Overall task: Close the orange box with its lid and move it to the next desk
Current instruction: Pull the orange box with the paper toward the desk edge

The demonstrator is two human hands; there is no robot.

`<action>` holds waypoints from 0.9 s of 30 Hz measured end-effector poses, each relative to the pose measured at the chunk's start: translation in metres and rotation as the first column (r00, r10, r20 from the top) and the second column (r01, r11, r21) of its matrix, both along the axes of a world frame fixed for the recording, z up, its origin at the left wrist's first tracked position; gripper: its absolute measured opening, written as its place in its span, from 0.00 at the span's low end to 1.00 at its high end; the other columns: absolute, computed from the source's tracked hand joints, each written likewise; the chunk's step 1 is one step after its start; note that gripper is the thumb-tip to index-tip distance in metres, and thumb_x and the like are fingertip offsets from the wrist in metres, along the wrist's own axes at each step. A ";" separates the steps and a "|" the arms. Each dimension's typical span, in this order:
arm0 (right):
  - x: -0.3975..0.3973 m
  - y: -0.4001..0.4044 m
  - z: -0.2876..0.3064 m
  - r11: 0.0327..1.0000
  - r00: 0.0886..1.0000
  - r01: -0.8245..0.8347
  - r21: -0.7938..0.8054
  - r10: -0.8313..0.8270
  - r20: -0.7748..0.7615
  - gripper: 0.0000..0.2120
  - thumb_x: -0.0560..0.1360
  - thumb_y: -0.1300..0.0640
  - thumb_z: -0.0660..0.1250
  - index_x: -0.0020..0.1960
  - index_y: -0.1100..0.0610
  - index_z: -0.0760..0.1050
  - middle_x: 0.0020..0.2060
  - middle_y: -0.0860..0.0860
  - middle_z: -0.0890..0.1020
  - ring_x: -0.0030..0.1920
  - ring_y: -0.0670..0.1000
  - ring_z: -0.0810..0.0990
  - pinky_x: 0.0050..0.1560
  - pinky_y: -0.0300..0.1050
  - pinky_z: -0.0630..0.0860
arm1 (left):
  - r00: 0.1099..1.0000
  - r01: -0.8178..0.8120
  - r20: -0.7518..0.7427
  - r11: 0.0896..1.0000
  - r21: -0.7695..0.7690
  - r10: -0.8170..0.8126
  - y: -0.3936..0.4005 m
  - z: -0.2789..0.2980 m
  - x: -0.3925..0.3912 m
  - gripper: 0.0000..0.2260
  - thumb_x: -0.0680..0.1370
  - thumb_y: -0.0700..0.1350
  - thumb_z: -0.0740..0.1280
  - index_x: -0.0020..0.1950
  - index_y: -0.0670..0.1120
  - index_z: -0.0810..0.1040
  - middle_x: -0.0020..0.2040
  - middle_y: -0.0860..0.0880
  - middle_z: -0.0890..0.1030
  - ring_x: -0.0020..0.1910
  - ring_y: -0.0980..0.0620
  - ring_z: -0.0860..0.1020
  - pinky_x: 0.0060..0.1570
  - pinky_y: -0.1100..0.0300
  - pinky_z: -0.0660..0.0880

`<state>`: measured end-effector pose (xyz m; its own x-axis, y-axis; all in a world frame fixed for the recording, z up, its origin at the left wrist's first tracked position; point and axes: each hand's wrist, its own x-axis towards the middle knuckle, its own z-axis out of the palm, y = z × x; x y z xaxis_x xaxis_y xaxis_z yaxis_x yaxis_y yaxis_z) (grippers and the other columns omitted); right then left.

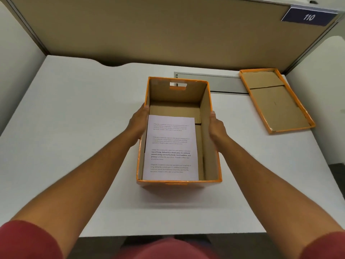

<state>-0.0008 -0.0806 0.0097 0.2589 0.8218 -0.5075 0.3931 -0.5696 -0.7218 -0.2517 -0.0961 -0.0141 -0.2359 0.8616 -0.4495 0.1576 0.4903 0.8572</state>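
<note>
An open orange box (211, 131) with brown cardboard inside stands in the middle of the white desk (74, 128). A printed sheet of paper (170, 148) lies inside it. My left hand (139, 124) presses against the box's left wall and my right hand (216, 126) against its right wall, thumbs at the rim. The box's shadow shows below its near edge, so it looks slightly raised. The orange lid (274, 100) lies upside down at the desk's back right, apart from the box.
Tan partition panels (149, 28) wall in the desk at the back and sides. A blue sign reading 110 (308, 16) hangs at the top right. A grey cable flap (220, 83) sits in the desk behind the box.
</note>
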 end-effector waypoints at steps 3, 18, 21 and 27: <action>-0.012 -0.014 -0.010 0.999 1.000 -0.009 0.041 0.008 0.028 0.26 0.84 0.36 0.44 0.43 0.49 0.72 0.44 0.54 0.78 0.42 0.50 0.77 0.54 0.51 0.75 | 1.000 -0.001 -0.013 1.000 0.031 0.002 -0.018 -0.007 -0.015 0.27 0.86 0.64 0.50 0.81 0.53 0.66 0.79 0.44 0.73 0.76 0.43 0.72 0.57 0.58 0.65; -0.042 -0.071 -0.041 0.997 0.994 -0.029 0.077 0.021 0.104 0.28 0.84 0.35 0.44 0.41 0.51 0.71 0.38 0.52 0.78 0.38 0.48 0.76 0.44 0.43 0.72 | 0.996 -0.024 -0.087 0.999 0.035 0.027 -0.083 -0.018 -0.054 0.27 0.85 0.64 0.51 0.80 0.54 0.68 0.76 0.44 0.76 0.56 0.58 0.73 0.39 0.70 0.62; -0.044 -0.074 -0.040 0.998 0.995 -0.016 0.068 0.009 0.099 0.30 0.84 0.35 0.44 0.47 0.55 0.75 0.39 0.51 0.78 0.39 0.48 0.77 0.48 0.46 0.72 | 0.987 -0.013 -0.162 0.999 0.046 0.020 -0.087 -0.015 -0.054 0.26 0.86 0.63 0.50 0.82 0.55 0.65 0.76 0.44 0.76 0.61 0.53 0.77 0.39 0.70 0.63; -0.049 -0.072 -0.025 0.998 0.998 0.057 -0.022 -0.056 0.013 0.29 0.85 0.39 0.47 0.80 0.53 0.62 0.78 0.55 0.68 0.77 0.60 0.67 0.75 0.55 0.64 | 0.777 0.207 -0.621 0.973 0.103 -0.099 -0.095 -0.002 -0.055 0.28 0.87 0.61 0.50 0.85 0.51 0.57 0.84 0.46 0.64 0.78 0.37 0.70 0.70 0.38 0.72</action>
<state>-0.0493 -0.1525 -0.0154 0.3112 0.7943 -0.5218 0.3688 -0.6070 -0.7039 -0.3071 -0.1909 -0.0160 -0.2726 0.9554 -0.1136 0.7333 0.2827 0.6184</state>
